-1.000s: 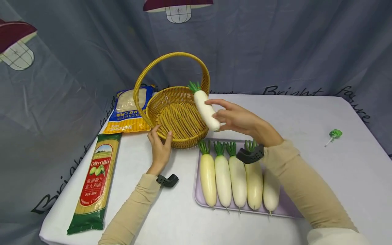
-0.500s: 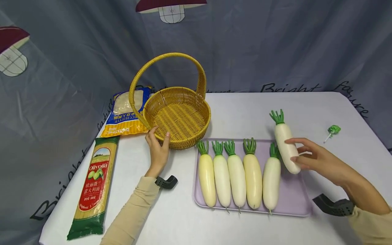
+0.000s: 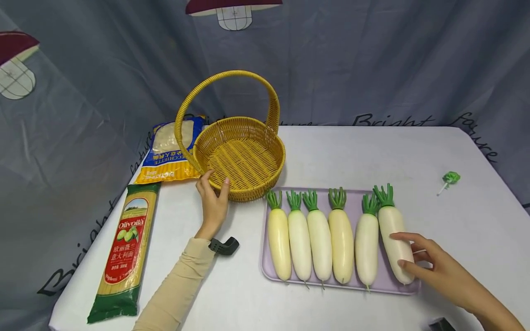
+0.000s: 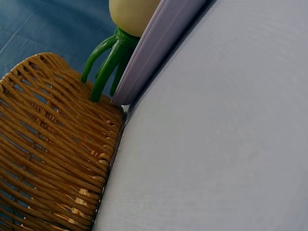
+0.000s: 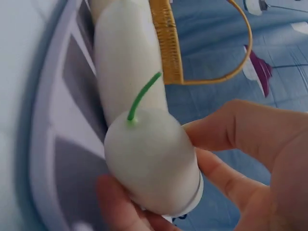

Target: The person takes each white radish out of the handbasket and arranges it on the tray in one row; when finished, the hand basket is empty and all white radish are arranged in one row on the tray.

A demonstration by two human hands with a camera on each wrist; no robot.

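Observation:
In the head view several white radishes (image 3: 319,243) with green tops lie side by side on a lilac tray (image 3: 389,286). My right hand (image 3: 443,271) holds the rightmost white radish (image 3: 395,239) between thumb and fingers at its lower half. That radish is over the tray's right end, beside its neighbour. In the right wrist view its rounded tip (image 5: 149,154) sits between the thumb and fingers. My left hand (image 3: 213,202) grips the front rim of a yellow wicker basket (image 3: 248,195). The left wrist view shows the basket's woven side (image 4: 53,144) but none of the hand.
A blue and yellow pasta bag (image 3: 169,151) lies left of the basket, with a spaghetti packet (image 3: 126,253) in front of it. A green lollipop (image 3: 451,178) lies at the far right of the white table (image 3: 331,151). A grey curtain (image 3: 331,59) hangs behind.
My right hand has carried its white radish from beside the basket rightward, then down to the tray's right end. The left hand stays at the basket rim.

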